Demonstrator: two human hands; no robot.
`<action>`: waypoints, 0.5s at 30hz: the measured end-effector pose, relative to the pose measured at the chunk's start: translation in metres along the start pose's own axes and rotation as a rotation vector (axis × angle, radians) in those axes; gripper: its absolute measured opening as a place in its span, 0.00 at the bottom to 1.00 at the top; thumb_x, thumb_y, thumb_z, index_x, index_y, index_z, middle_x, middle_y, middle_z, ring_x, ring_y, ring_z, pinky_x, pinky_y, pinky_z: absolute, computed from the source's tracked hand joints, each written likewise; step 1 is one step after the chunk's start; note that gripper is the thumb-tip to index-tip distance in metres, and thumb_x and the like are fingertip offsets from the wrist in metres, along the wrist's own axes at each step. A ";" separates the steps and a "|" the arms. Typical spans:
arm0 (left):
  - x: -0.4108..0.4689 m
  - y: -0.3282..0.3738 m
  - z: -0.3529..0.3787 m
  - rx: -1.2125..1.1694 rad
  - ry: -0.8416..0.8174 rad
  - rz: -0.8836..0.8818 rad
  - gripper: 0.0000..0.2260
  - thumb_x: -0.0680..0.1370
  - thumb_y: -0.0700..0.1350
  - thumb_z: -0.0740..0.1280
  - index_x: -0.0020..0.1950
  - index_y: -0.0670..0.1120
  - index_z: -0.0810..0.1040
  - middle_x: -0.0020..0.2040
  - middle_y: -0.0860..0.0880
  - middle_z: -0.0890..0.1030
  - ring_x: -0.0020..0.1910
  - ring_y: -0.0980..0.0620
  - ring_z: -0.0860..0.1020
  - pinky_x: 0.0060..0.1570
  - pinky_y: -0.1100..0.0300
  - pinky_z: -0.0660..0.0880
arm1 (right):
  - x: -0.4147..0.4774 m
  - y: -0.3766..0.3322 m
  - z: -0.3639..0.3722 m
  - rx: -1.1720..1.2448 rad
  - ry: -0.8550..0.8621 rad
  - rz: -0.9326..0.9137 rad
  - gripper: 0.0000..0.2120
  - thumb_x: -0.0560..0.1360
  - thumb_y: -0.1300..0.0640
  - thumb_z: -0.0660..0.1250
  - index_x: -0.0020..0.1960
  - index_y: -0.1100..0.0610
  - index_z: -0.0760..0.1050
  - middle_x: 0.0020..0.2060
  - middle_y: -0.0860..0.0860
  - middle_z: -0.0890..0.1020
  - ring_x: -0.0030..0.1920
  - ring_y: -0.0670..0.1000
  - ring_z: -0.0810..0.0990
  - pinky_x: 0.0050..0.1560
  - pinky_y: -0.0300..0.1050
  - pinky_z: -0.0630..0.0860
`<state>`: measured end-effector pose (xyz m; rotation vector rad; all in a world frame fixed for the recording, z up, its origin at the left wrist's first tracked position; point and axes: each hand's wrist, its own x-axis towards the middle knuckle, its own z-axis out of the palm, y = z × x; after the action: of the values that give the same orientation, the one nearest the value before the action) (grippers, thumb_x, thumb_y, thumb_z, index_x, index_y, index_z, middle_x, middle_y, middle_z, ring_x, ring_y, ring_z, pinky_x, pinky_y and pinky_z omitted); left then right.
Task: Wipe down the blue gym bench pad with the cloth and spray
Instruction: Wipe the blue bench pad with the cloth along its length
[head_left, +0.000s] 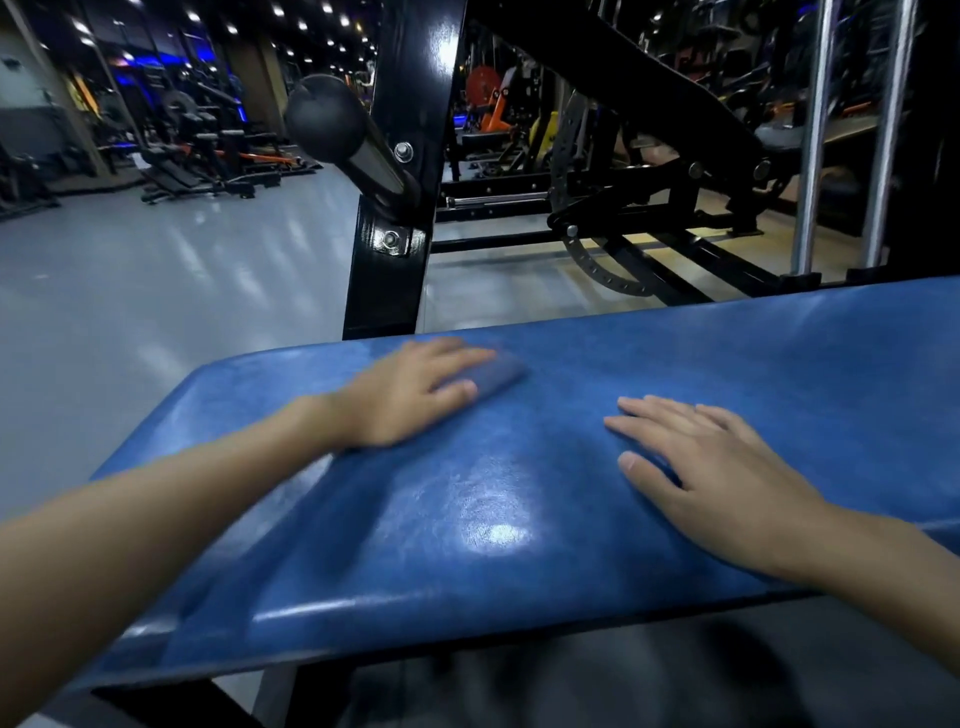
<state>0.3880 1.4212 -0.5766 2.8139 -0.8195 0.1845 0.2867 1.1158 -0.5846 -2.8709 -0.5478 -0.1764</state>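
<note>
The blue gym bench pad (519, 493) fills the lower half of the head view, glossy with a light reflection near its middle. My left hand (405, 395) presses a blue cloth (496, 376) flat on the pad near its far edge; the cloth is blurred and mostly hidden under my fingers. To the right, my right hand (711, 467) lies flat on the pad, fingers apart, holding nothing. No spray bottle is in view.
A black steel upright (395, 208) with a round black knob (324, 117) rises just beyond the pad's far edge. Black machine frames (623, 208) and chrome guide rods (815, 140) stand behind on the right. Grey floor (156, 286) stretches to the left.
</note>
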 end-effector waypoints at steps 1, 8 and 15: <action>0.008 -0.027 -0.003 0.010 0.027 -0.094 0.28 0.78 0.63 0.50 0.77 0.57 0.63 0.73 0.47 0.68 0.70 0.44 0.67 0.69 0.60 0.55 | -0.001 -0.001 -0.001 -0.007 -0.006 0.003 0.33 0.72 0.36 0.37 0.73 0.40 0.60 0.75 0.37 0.58 0.75 0.37 0.50 0.73 0.41 0.46; 0.024 -0.074 0.000 0.110 0.064 -0.364 0.25 0.79 0.64 0.52 0.76 0.63 0.60 0.75 0.52 0.66 0.68 0.39 0.67 0.68 0.47 0.63 | 0.000 -0.002 -0.001 -0.027 -0.004 0.030 0.32 0.72 0.36 0.38 0.73 0.39 0.60 0.75 0.36 0.58 0.74 0.36 0.50 0.74 0.43 0.47; -0.050 0.061 0.001 0.015 -0.012 0.163 0.26 0.77 0.65 0.49 0.75 0.63 0.62 0.73 0.55 0.68 0.68 0.47 0.67 0.69 0.54 0.62 | 0.003 -0.001 -0.001 0.042 0.056 0.035 0.24 0.78 0.41 0.50 0.71 0.43 0.67 0.73 0.40 0.65 0.74 0.40 0.59 0.74 0.44 0.53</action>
<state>0.3133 1.3967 -0.5768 2.7643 -1.0545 0.1988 0.2894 1.1176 -0.5830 -2.8236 -0.4841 -0.2362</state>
